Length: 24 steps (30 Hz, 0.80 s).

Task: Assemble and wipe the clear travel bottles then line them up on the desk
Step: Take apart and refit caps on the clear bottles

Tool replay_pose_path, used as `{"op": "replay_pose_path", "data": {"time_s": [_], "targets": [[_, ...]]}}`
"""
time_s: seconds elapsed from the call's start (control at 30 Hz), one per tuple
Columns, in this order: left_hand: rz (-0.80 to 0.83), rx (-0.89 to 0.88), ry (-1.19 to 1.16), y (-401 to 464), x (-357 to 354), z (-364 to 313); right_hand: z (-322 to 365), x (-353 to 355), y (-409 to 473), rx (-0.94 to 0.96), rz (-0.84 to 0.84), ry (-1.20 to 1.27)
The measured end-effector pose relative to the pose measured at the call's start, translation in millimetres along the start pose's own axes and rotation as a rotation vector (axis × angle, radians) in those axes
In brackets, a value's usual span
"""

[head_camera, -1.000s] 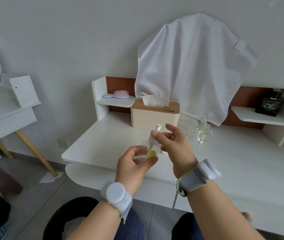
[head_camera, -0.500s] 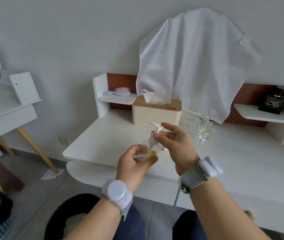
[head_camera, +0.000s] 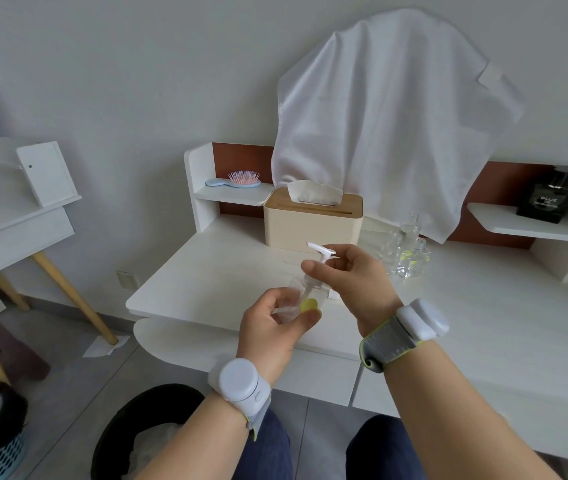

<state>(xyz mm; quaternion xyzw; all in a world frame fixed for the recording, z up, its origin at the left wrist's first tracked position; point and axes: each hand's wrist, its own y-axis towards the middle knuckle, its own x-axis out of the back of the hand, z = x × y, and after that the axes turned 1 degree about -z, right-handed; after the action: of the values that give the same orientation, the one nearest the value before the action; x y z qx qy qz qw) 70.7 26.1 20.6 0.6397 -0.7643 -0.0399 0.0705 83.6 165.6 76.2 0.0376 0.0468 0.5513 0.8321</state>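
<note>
The small clear plastic travel bottle with a yellow round sticker (head_camera: 305,299) is being held in the air above the near edge of the white desk surface (head_camera: 483,306), its long axis tilting up and away. The left hand (head_camera: 272,327) is gripping its body from below; the right hand (head_camera: 352,271) is pinching the white pump top (head_camera: 320,251) at the neck, nozzle pointing left. Other clear bottles (head_camera: 404,251) are standing grouped to the right, beside the beige tissue box (head_camera: 313,220).

clear bottle (head_camera: 305,292) with yellow-green dot, white pump (head_camera: 320,251), white desk (head_camera: 483,306), beige tissue box (head_camera: 312,220), pink-bristled blue hairbrush (head_camera: 237,180)
</note>
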Motion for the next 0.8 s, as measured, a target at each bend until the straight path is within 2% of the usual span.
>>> {"op": "replay_pose_path", "data": {"time_s": [0.4, 0.8], "targets": [[-0.037, 0.031, -0.071, 1, 2, 4, -3, -1, -6, 0.025, 0.153, 0.126], [-0.011, 0.014, -0.055, -2, 0, 4, -13, -19, -8, 0.01, -0.118, 0.074]]}}
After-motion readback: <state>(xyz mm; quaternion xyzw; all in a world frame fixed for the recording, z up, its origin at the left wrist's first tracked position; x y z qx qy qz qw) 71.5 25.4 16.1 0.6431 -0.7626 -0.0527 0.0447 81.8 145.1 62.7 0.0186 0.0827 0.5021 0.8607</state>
